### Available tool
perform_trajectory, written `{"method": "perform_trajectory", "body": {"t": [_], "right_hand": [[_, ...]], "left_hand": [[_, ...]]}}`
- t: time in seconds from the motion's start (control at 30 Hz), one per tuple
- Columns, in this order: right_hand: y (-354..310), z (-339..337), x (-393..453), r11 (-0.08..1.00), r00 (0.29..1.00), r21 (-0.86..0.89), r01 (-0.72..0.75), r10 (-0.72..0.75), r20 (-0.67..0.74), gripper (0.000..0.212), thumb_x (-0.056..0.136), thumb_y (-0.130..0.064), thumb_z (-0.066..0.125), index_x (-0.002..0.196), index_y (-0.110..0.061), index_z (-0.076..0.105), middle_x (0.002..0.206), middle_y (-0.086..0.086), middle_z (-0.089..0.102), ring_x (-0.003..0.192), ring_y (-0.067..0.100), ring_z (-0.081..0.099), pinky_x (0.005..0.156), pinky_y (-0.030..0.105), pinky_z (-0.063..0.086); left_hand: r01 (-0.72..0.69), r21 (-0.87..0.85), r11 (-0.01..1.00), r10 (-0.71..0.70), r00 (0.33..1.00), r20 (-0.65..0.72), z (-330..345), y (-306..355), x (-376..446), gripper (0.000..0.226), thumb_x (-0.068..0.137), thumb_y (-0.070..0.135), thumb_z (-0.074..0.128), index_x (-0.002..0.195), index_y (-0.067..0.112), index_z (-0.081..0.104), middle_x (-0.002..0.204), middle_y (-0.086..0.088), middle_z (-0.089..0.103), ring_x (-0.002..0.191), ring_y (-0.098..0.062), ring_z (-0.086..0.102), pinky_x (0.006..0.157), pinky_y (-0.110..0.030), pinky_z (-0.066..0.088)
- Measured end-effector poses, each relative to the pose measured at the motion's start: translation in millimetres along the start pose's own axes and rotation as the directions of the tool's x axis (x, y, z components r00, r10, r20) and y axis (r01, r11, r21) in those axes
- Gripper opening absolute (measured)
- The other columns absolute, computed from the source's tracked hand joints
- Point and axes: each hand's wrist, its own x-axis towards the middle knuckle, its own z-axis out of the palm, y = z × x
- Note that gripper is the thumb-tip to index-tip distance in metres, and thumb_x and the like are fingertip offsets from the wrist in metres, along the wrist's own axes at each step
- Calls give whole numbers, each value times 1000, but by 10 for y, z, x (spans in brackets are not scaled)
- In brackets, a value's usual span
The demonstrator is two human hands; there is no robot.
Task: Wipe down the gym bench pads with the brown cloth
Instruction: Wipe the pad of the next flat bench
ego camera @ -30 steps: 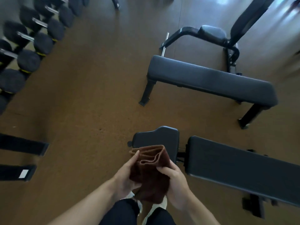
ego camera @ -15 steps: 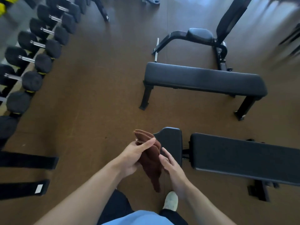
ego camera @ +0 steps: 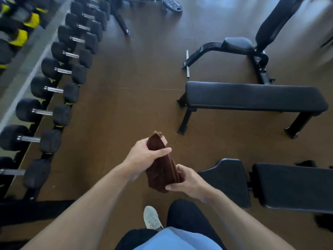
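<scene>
A folded brown cloth (ego camera: 161, 166) is held in the air in front of me, over the floor. My left hand (ego camera: 144, 156) grips its upper part, thumb across the fold. Around the cloth's lower end my right hand (ego camera: 187, 181) is closed. To the right stands the nearest black bench, with a seat pad (ego camera: 228, 181) and a long back pad (ego camera: 293, 186). A flat bench pad (ego camera: 255, 97) lies farther off at the right. Neither hand touches any pad.
A rack of black dumbbells (ego camera: 54, 91) runs along the left side. An adjustable bench with a small seat (ego camera: 237, 44) and a raised back stands at the far right. A weight plate (ego camera: 172, 5) lies at the top. Brown floor (ego camera: 126, 98) is open between rack and benches.
The view has shifted so the benches sit farther right. The cloth has been folded narrower and turned on edge; both hands hold it again, away from the seat pad.
</scene>
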Motion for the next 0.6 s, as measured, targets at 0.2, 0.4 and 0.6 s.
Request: {"method": "perform_trajectory", "body": {"t": [0.2,0.4,0.6], "right_hand": [[-135,71,539,996,996,31,-89,89,-13,26,83,-23,87,107,-24,77,103,-5,80,98,11,75,89,31,61],[-30,-459,1016,826,960,554,-99,225,-165,34,94,-21,75,126,-13,71,118,9,78,113,26,74,109,42,52],[-77,-1339,1511,530,867,842,100,369,-334,44,95,-30,71,133,-8,65,127,15,75,119,31,71,108,43,50]], "left_hand": [[37,-304,952,-55,997,-51,-316,234,490,23,92,26,74,109,12,72,102,-9,78,99,-25,75,84,-35,60],[159,-507,847,-217,974,-58,-540,527,1262,25,97,11,56,117,10,70,107,-12,76,95,-25,70,79,-37,53],[202,-340,918,-231,972,-47,-281,962,2398,20,98,13,59,112,20,69,102,-6,78,97,-25,74,80,-44,59]]}}
